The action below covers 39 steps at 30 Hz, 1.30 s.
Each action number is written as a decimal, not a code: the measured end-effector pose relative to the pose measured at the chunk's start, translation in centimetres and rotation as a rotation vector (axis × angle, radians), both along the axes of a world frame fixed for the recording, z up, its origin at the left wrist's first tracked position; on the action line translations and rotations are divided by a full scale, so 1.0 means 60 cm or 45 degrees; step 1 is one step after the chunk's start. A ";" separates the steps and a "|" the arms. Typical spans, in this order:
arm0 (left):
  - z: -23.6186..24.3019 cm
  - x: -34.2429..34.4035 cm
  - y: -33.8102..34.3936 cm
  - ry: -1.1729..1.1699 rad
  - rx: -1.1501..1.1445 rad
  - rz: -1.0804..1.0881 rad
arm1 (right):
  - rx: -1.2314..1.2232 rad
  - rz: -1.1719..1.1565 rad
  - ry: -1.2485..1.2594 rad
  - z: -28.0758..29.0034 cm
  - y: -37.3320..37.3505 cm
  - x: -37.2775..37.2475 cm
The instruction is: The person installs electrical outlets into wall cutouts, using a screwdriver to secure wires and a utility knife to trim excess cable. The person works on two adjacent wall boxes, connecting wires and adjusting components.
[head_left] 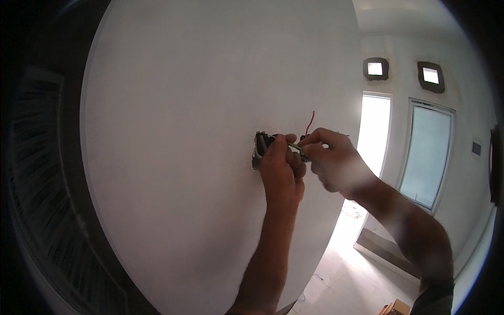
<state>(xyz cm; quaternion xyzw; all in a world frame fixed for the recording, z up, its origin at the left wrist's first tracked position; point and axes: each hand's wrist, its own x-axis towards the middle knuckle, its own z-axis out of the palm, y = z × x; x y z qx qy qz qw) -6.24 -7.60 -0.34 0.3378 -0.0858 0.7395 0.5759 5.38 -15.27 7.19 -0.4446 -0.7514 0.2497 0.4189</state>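
Left hand (282, 165): fingers curled, just right of dark wall recess (268, 140); contents of grip impossible to tell. Right hand (336, 160): fingertips pinched on slender rod (295, 146), between both hands. Red wire (310, 123): upright, near right hand. Far right: doorway (375, 131), pale window (428, 155).

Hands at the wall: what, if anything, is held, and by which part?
The right hand pinches a slim rod-like thing near its right end. Whether the left hand, by the wall opening, holds anything cannot be told.
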 end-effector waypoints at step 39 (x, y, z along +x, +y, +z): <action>0.008 0.005 -0.002 0.004 0.083 0.251 | 0.912 -0.066 -0.627 -0.026 -0.002 -0.028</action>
